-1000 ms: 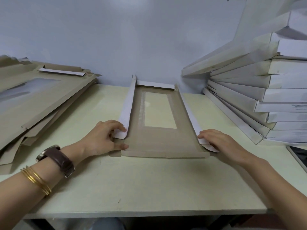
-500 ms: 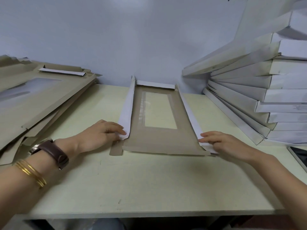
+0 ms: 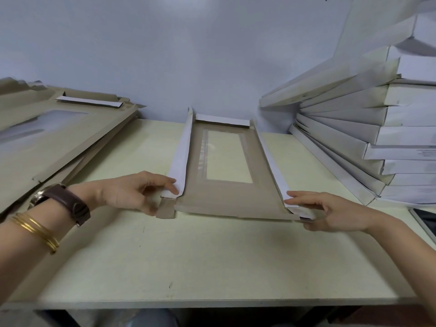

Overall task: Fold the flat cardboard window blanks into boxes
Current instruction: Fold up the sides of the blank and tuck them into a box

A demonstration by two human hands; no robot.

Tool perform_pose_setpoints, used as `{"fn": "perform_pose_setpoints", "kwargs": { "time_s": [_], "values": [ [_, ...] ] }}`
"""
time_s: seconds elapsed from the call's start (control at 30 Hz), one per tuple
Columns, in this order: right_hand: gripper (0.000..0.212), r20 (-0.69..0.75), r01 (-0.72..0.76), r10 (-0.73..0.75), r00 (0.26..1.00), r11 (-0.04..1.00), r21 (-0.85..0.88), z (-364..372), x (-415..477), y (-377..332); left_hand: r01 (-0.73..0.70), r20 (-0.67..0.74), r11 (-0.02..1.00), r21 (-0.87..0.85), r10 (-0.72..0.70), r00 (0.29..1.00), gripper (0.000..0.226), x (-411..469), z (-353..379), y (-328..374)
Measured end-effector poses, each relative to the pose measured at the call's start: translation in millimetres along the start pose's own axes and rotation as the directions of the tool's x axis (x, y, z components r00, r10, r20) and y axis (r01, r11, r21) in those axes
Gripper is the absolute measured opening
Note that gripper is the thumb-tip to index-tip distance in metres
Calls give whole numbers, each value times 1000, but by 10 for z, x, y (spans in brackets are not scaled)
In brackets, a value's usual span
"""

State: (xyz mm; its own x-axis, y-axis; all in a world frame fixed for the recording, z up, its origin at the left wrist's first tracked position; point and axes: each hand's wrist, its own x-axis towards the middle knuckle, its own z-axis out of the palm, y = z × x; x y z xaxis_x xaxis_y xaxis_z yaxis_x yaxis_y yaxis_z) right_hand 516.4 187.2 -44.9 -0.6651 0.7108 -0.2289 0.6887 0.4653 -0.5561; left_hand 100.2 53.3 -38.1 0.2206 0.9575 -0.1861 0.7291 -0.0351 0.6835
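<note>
Side-wall fold is judged in hand: side flaps (image 3: 180,159) of the window blank (image 3: 226,204) are pinched by left hand (image 3: 132,192) and right hand (image 3: 330,208), well apart; corner tab (image 3: 166,208) beside left hand likely needs tucking next.

A small packing workroom — flat cardboard sheets (image 3: 54,138) piled at the left, finished white boxes (image 3: 377,128) stacked high at the right, a plain bench (image 3: 212,260) against a bare wall (image 3: 165,55).
</note>
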Motion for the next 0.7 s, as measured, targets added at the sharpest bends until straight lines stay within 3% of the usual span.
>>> {"fn": "perform_pose_setpoints", "kwargs": {
  "time_s": [0.23,0.33,0.5,0.7],
  "values": [
    [50,-51,19,-19,998,1000,-16,48,-2,26,-48,-63,999,14,48,997,36,23,69,-71],
    [40,-83,41,-35,996,997,69,61,-2,17,-65,-86,998,-1,65,994,26,43,79,-97],
    [22,-91,87,-68,993,970,225,65,6,95,-48,-62,989,-141,39,997,28,64,50,-123],
    [27,-72,35,-13,997,948,317,58,-9,141,-81,-63,972,-221,69,996,33,60,54,-148]
  ]
}}
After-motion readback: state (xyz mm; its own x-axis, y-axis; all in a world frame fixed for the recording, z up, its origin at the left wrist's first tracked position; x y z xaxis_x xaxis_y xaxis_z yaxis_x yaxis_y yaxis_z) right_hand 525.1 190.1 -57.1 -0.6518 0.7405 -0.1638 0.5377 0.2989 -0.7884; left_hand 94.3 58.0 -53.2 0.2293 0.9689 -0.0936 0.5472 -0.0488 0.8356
